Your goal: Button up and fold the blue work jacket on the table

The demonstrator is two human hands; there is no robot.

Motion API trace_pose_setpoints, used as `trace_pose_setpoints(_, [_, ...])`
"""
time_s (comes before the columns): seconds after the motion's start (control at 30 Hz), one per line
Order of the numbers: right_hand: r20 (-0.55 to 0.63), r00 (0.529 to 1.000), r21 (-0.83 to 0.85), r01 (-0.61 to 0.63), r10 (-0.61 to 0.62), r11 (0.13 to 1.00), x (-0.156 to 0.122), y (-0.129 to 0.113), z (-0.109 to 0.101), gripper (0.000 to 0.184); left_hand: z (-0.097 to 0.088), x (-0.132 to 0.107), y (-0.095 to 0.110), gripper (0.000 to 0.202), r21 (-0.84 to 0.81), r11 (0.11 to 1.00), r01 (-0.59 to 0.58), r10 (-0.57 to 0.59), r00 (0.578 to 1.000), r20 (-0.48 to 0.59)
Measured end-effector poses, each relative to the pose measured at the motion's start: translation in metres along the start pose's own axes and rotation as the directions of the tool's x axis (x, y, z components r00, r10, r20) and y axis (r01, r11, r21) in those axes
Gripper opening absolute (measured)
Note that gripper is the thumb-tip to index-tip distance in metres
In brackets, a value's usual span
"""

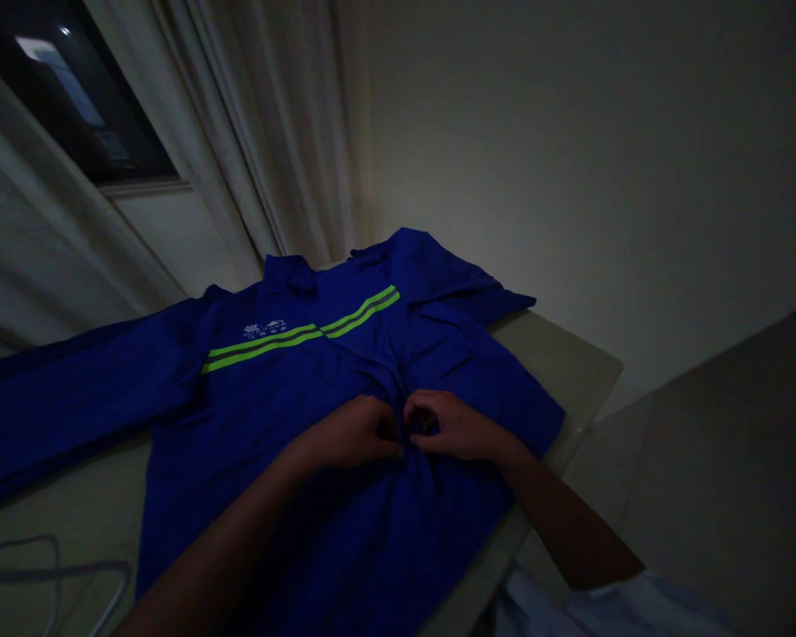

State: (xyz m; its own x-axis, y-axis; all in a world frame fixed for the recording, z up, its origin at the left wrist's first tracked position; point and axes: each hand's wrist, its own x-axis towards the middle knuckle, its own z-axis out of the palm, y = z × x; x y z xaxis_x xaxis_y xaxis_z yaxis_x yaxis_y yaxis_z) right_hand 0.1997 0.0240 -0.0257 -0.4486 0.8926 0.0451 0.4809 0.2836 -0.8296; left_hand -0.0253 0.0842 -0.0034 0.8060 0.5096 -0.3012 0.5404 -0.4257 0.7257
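A blue work jacket (252,460) with a yellow-green striped band across its chest lies spread on the table, collar at the far side. At the middle of its front, my left hand (362,431) pinches the cloth along the front edge. Just right of it, my right hand (447,426) has thumb and fingers closed on the same front opening. Between the two hands the fabric is drawn up into folds. Whether a button or other fastener is in my fingers is too dark to make out.
The pale table (563,354) ends at a corner on the right, near the wall (570,159). A white cable (53,571) lies at the lower left. Behind the table hang curtains (252,115) beside a dark window (72,97).
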Motion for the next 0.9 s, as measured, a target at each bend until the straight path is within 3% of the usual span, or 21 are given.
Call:
trace_pose_setpoints(0.17, [0.001,0.997,-0.092,0.076,-0.076,0.993,0.001,0.004,-0.001,0.02,0.0,-0.001,0.0,0.042,-0.085,0.996,0.009,-0.004,0.998,0.063])
trace_pose_setpoints(0.3, [0.007,0.995,-0.116,0.103,-0.102,0.988,0.001,0.004,-0.001,0.018,0.005,0.002,-0.004,0.035,-0.033,0.999,-0.037,0.037,0.999,-0.023])
trace_pose_setpoints(0.5, [0.068,0.993,-0.112,0.1,-0.093,0.989,-0.001,0.003,-0.001,0.025,0.009,0.005,-0.009,0.031,-0.002,0.995,-0.102,0.102,0.995,-0.001])
trace_pose_setpoints(0.67, [0.091,0.992,-0.13,0.096,-0.085,0.987,-0.001,0.003,-0.001,0.027,0.014,0.005,-0.008,0.034,0.081,0.997,-0.012,0.018,0.997,-0.074])
trace_pose_setpoints(0.8, [0.092,0.993,-0.159,0.086,-0.072,0.984,-0.001,0.004,-0.001,0.023,0.012,0.005,-0.011,0.027,0.02,0.999,0.045,-0.044,0.998,-0.039])
trace_pose_setpoints(0.9, [0.042,0.997,-0.174,0.075,-0.069,0.982,0.0,0.004,0.0,0.023,0.01,0.005,-0.014,0.023,-0.034,0.999,0.008,-0.007,1.0,0.014])
